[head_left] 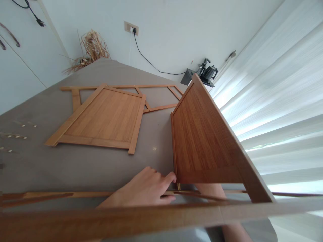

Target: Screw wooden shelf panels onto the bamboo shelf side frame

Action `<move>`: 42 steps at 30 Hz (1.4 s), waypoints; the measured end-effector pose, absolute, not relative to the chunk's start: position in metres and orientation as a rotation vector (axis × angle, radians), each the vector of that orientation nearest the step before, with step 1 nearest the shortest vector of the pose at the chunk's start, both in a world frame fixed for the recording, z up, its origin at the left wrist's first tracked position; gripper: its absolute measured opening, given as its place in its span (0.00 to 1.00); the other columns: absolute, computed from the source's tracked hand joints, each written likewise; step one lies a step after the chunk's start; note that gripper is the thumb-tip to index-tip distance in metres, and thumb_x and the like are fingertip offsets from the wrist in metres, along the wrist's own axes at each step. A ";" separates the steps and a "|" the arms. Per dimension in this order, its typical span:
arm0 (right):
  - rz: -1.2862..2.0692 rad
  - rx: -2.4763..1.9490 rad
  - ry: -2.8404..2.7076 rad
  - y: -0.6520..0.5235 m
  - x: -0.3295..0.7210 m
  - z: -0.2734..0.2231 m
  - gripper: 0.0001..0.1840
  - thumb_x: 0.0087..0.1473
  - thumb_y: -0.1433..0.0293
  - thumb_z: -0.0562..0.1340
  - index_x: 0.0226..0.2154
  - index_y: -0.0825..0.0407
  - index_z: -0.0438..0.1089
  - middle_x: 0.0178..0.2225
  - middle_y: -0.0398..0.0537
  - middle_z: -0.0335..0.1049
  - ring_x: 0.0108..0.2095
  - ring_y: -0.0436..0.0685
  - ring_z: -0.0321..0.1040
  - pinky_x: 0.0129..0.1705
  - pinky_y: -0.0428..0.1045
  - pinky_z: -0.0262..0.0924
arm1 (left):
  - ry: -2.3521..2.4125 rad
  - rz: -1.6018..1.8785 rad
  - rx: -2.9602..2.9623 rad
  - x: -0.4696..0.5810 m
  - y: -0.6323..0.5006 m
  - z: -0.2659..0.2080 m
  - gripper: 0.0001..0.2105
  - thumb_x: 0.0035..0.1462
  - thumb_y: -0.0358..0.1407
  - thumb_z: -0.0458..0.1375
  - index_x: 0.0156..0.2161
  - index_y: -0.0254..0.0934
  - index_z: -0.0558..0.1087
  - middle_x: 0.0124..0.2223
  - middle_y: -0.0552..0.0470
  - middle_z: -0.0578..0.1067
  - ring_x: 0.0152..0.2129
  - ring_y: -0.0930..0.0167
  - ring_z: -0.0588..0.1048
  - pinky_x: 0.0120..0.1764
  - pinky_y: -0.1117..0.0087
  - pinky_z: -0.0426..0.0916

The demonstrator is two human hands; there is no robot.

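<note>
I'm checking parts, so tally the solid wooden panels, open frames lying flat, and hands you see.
Solid wooden panels: 2 (flat panel, upright panel)
Open frames lying flat: 1
Hands: 2 (left hand, right hand, mostly hidden)
Total: 5

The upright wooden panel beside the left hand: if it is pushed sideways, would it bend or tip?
The upright wooden panel would probably stay stiff, because wooden rails border it. It may tip, being thin and standing on edge, though the left hand at its lower corner might steady it.
</note>
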State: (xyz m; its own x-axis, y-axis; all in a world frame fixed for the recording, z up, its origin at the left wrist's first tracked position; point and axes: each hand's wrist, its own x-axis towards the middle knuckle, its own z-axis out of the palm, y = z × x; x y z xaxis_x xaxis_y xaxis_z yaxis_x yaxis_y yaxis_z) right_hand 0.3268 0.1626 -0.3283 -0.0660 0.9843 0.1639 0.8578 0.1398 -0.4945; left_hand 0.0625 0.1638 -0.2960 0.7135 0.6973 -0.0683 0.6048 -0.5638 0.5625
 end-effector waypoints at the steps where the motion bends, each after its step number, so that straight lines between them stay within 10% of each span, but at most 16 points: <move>1: 0.271 -1.846 -1.947 0.161 0.322 -0.318 0.12 0.63 0.59 0.58 0.42 0.49 0.71 0.44 0.48 0.71 0.40 0.53 0.69 0.42 0.51 0.67 | 0.976 0.214 2.369 0.062 0.163 -0.296 0.14 0.60 0.47 0.54 0.47 0.45 0.72 0.30 0.52 0.79 0.28 0.62 0.78 0.34 0.66 0.64; 6: 0.066 -1.946 -1.824 0.117 0.288 -0.279 0.16 0.61 0.60 0.56 0.29 0.52 0.72 0.21 0.47 0.68 0.24 0.54 0.64 0.28 0.48 0.57 | 0.952 0.309 2.459 0.061 0.159 -0.289 0.11 0.59 0.46 0.56 0.39 0.43 0.75 0.34 0.51 0.80 0.31 0.62 0.78 0.34 0.67 0.63; 31: -0.079 -1.823 -2.008 0.047 0.246 -0.312 0.17 0.66 0.60 0.52 0.41 0.47 0.74 0.29 0.44 0.73 0.25 0.50 0.69 0.27 0.45 0.54 | 0.939 0.303 2.569 0.058 0.156 -0.281 0.19 0.57 0.56 0.53 0.37 0.44 0.74 0.31 0.52 0.79 0.29 0.62 0.77 0.29 0.68 0.60; 42: 0.427 -1.858 -2.037 0.041 0.268 -0.287 0.08 0.62 0.65 0.56 0.41 0.46 0.70 0.25 0.38 0.68 0.23 0.49 0.63 0.26 0.44 0.54 | 0.947 0.265 2.575 0.059 0.155 -0.279 0.18 0.53 0.56 0.56 0.38 0.45 0.74 0.29 0.53 0.78 0.29 0.63 0.77 0.30 0.68 0.60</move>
